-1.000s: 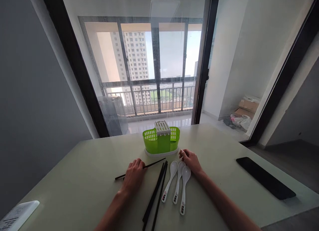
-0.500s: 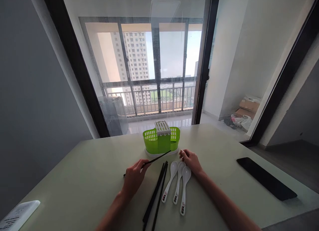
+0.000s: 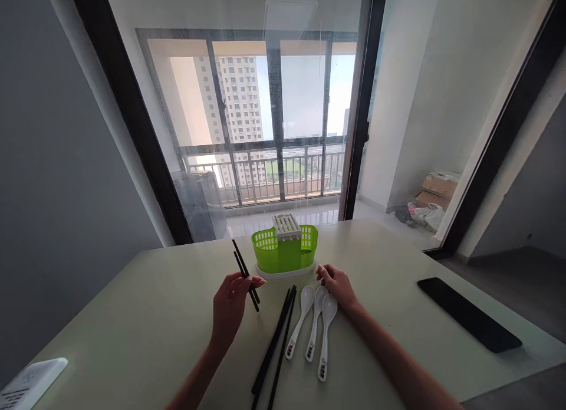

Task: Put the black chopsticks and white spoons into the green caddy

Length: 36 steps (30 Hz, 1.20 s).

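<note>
My left hand (image 3: 230, 301) is closed around a pair of black chopsticks (image 3: 242, 262), lifted over the table and leaning with their upper ends to the left. Just to the right is a green utensil caddy (image 3: 289, 255) with a white slotted top (image 3: 287, 224) and a white base. My right hand (image 3: 336, 283) rests on the table by the caddy's right front, its fingers curled with nothing visible in them. Three white spoons (image 3: 328, 333) lie side by side between the hands, bowls pointing away from me. Left of them lie several more black chopsticks (image 3: 275, 345).
On the right of the pale table (image 3: 145, 315) lies a black flat slab (image 3: 469, 312). A white object (image 3: 38, 380) with dark print sits at the left edge. Beyond the table stand glass doors with dark frames (image 3: 360, 121); cardboard boxes and bags (image 3: 435, 194) are on the floor behind.
My left hand has raised and turned the chopsticks from lying nearly flat to a steep tilt, and two now show. My right hand stays in place.
</note>
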### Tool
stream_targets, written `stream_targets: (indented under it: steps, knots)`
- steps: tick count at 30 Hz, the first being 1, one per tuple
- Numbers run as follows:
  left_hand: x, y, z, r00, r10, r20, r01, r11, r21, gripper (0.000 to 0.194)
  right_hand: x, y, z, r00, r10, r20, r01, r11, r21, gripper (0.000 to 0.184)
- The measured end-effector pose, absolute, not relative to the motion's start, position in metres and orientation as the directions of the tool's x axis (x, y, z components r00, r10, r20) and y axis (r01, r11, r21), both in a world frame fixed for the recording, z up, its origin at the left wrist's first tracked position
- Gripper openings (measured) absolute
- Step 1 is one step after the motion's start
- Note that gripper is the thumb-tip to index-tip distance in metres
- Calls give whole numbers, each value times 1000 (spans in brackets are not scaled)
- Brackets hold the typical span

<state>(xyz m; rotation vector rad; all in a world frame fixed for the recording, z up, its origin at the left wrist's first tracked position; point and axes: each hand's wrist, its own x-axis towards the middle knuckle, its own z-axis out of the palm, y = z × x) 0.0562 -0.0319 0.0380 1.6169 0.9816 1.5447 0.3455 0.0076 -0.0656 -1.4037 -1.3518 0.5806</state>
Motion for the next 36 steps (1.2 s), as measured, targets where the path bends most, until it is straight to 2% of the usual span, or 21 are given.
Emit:
stream_targets:
  steps: [15, 26, 31, 36]
  knots:
    - [54, -24, 24, 35, 895, 445, 124, -446, 886, 34, 344, 7, -63, 247, 920, 306, 425, 181, -887, 52]
    - [58, -26, 11, 132, 922, 364, 200, -384, 901, 28, 341, 4, -62, 246, 904, 349, 451, 212, -867, 48]
    - [59, -29, 9, 156, 916, 370, 221, -397, 891, 22, 335, -4, -54, 266, 874, 407, 506, 232, -831, 43]
    - [62, -34, 6, 218, 898, 383, 320, -437, 841, 18, 324, -16, -41, 162, 859, 486, 530, 340, -777, 37]
